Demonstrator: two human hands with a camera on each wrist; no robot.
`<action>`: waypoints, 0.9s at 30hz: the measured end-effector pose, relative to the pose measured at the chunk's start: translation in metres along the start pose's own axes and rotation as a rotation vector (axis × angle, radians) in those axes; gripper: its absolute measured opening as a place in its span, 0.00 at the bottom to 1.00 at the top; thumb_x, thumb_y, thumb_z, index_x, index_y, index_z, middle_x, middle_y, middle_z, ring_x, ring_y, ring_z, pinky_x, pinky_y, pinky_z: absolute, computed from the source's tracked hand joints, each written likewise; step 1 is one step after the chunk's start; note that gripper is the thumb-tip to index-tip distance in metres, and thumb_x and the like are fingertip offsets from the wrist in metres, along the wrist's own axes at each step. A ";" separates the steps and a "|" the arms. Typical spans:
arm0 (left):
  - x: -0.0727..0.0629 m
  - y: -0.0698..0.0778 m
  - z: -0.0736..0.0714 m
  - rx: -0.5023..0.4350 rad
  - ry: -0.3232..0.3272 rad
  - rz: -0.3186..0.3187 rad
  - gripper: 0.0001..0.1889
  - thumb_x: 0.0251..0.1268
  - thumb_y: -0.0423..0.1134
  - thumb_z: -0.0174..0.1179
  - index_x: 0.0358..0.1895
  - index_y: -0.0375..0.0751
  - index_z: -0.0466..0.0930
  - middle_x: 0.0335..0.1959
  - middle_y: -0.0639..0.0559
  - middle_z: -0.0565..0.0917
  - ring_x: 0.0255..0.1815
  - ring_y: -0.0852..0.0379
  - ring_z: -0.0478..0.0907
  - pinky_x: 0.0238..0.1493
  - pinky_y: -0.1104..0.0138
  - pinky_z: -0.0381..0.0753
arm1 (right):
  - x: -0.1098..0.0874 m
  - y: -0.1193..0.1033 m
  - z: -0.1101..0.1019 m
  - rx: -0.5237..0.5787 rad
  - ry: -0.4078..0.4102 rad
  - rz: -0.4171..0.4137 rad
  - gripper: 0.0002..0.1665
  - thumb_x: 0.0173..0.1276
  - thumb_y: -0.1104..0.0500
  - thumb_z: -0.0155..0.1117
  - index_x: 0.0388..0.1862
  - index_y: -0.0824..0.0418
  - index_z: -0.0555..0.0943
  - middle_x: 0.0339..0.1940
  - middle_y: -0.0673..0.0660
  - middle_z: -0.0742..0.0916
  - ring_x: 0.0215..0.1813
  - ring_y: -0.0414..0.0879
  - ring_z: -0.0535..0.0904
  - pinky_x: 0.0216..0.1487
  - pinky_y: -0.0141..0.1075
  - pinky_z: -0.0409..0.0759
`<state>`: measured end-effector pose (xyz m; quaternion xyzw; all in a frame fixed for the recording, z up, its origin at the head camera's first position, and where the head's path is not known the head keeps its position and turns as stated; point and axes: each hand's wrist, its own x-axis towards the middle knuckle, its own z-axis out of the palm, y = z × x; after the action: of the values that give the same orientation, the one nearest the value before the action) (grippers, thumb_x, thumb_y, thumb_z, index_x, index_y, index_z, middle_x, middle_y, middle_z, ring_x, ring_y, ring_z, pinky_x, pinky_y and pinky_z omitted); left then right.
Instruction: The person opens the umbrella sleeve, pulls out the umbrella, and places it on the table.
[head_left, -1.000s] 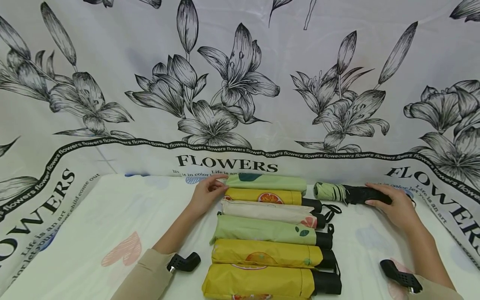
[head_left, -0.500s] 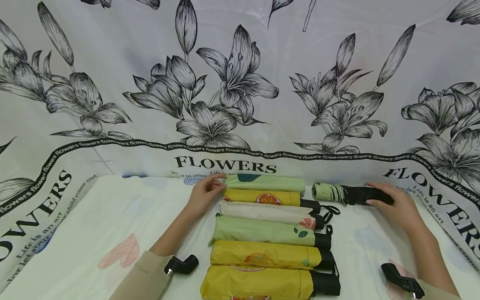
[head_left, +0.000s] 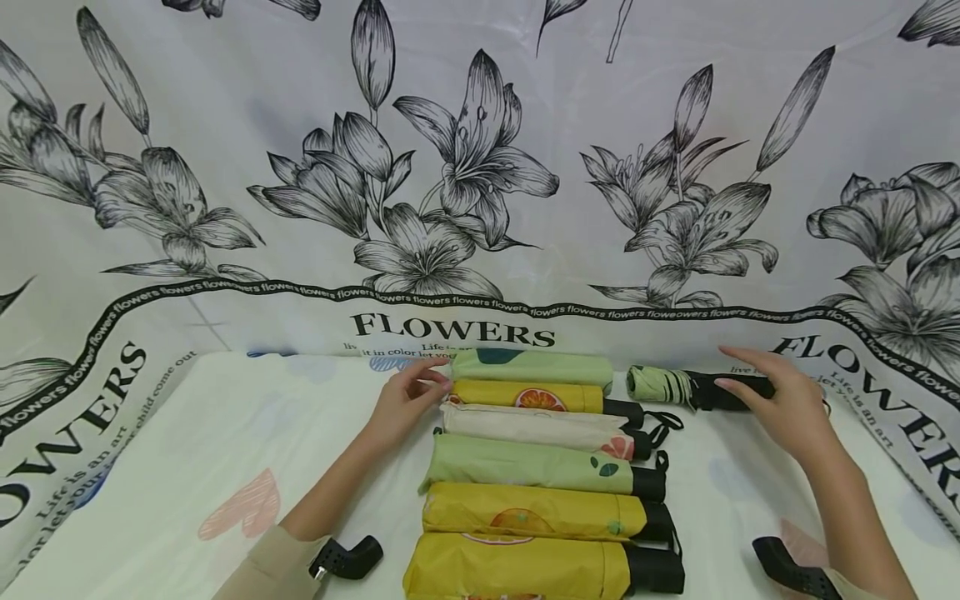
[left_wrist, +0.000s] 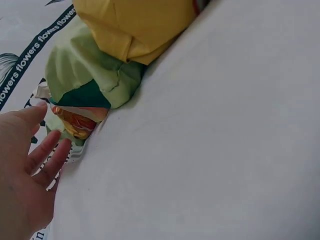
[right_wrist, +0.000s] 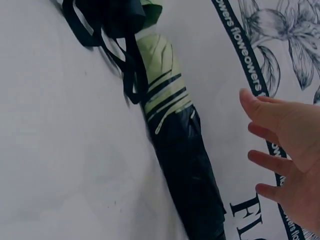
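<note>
My left hand (head_left: 405, 398) is at the left end of the row, its fingertips beside the light green umbrella sleeve (head_left: 555, 367) and the yellow umbrella (head_left: 480, 392) with an orange-slice print. In the left wrist view the fingers of that hand (left_wrist: 30, 160) are spread and hold nothing. To the right of the sleeve lies a folded black umbrella (head_left: 705, 390) with a light green striped end. Over its right part is my right hand (head_left: 787, 408), thumb and fingers apart. The right wrist view shows a gap between this hand (right_wrist: 290, 155) and the umbrella (right_wrist: 185, 170).
Below the yellow umbrella lie a cream umbrella (head_left: 532, 422), a light green one (head_left: 525, 460) and two more yellow ones, with black handles pointing right. A white patterned cloth (head_left: 300, 450) covers the surface. Behind hangs a flower-printed curtain (head_left: 570, 208).
My right hand has let go of the black umbrella, its fingers spreading and lifting off. The left hand has dropped slightly toward me at the row's left end. The umbrellas lie as before.
</note>
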<state>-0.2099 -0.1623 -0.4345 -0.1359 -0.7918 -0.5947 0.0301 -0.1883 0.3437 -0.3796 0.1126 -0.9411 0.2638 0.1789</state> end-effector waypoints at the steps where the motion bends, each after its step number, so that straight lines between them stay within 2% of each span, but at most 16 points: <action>1: -0.001 0.000 0.000 -0.017 -0.011 0.004 0.22 0.75 0.30 0.64 0.69 0.31 0.77 0.50 0.33 0.86 0.42 0.58 0.87 0.47 0.71 0.85 | 0.000 -0.004 0.001 0.005 0.006 -0.015 0.29 0.75 0.59 0.70 0.72 0.65 0.78 0.68 0.77 0.79 0.68 0.79 0.70 0.60 0.77 0.66; 5: -0.004 0.000 0.002 -0.057 -0.046 0.028 0.20 0.73 0.27 0.65 0.65 0.28 0.78 0.49 0.32 0.86 0.39 0.64 0.87 0.45 0.72 0.85 | -0.001 -0.019 0.008 0.032 0.015 -0.072 0.27 0.73 0.61 0.72 0.69 0.65 0.81 0.65 0.74 0.81 0.67 0.77 0.72 0.60 0.75 0.68; 9: -0.005 0.000 0.002 -0.049 -0.054 0.027 0.20 0.70 0.26 0.68 0.63 0.28 0.80 0.48 0.33 0.86 0.39 0.66 0.86 0.41 0.73 0.83 | -0.006 -0.034 0.017 0.049 0.006 -0.084 0.25 0.72 0.63 0.73 0.67 0.63 0.82 0.63 0.71 0.84 0.66 0.74 0.75 0.59 0.72 0.71; 13: -0.006 -0.001 0.004 -0.048 -0.043 0.021 0.19 0.68 0.26 0.69 0.60 0.28 0.83 0.45 0.39 0.86 0.37 0.65 0.84 0.38 0.73 0.81 | -0.009 -0.046 0.029 0.054 -0.011 -0.096 0.25 0.70 0.65 0.74 0.66 0.62 0.83 0.61 0.69 0.86 0.63 0.70 0.79 0.57 0.68 0.77; 18: -0.005 -0.004 0.009 -0.029 -0.010 0.042 0.15 0.67 0.25 0.69 0.55 0.27 0.85 0.38 0.47 0.86 0.34 0.65 0.80 0.38 0.75 0.80 | -0.010 -0.054 0.043 0.085 -0.031 -0.105 0.25 0.71 0.65 0.74 0.66 0.60 0.84 0.57 0.64 0.88 0.54 0.61 0.84 0.52 0.60 0.84; 21: -0.005 -0.005 0.010 -0.028 0.005 0.052 0.14 0.68 0.25 0.68 0.55 0.27 0.85 0.37 0.44 0.86 0.34 0.65 0.79 0.39 0.76 0.79 | -0.010 -0.057 0.049 0.108 -0.053 -0.095 0.24 0.71 0.64 0.74 0.65 0.59 0.85 0.54 0.61 0.89 0.50 0.56 0.83 0.51 0.53 0.86; 27: -0.007 -0.006 0.010 -0.042 0.021 0.039 0.14 0.69 0.24 0.67 0.55 0.26 0.85 0.40 0.34 0.87 0.36 0.67 0.81 0.42 0.77 0.80 | -0.014 -0.059 0.057 0.180 -0.123 -0.059 0.23 0.74 0.62 0.71 0.66 0.60 0.84 0.60 0.61 0.88 0.52 0.55 0.85 0.49 0.31 0.85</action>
<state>-0.2030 -0.1551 -0.4443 -0.1459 -0.7759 -0.6120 0.0469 -0.1735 0.2659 -0.4038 0.1718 -0.9191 0.3344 0.1176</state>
